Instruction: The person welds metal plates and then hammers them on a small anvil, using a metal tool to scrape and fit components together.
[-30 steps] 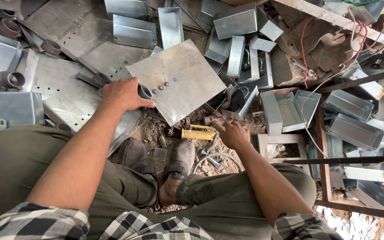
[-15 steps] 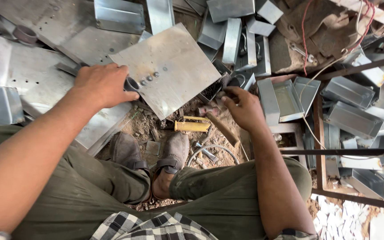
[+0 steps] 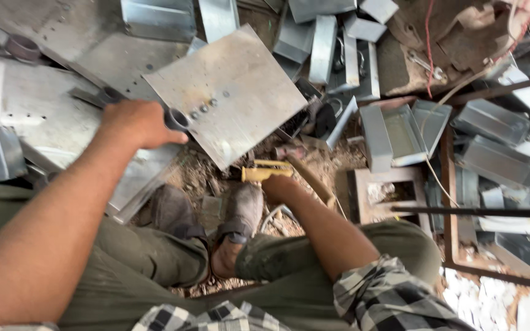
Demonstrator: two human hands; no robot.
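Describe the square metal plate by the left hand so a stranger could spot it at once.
Start at the heap of folded grey sheet-metal channels across the top. Just below lies the flat square plate, turned like a diamond, beside the left hand. Unlike its bent neighbours, it is flat, with a short row of rivets near its lower-left edge.

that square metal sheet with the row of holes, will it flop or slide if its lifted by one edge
The square metal sheet looks flat and unbent, so it probably stays stiff. It rests tilted on other sheet pieces with a corner over the dirt, so it may slide or tip when nudged. The left hand is at its edge; thin bare edges could cut.
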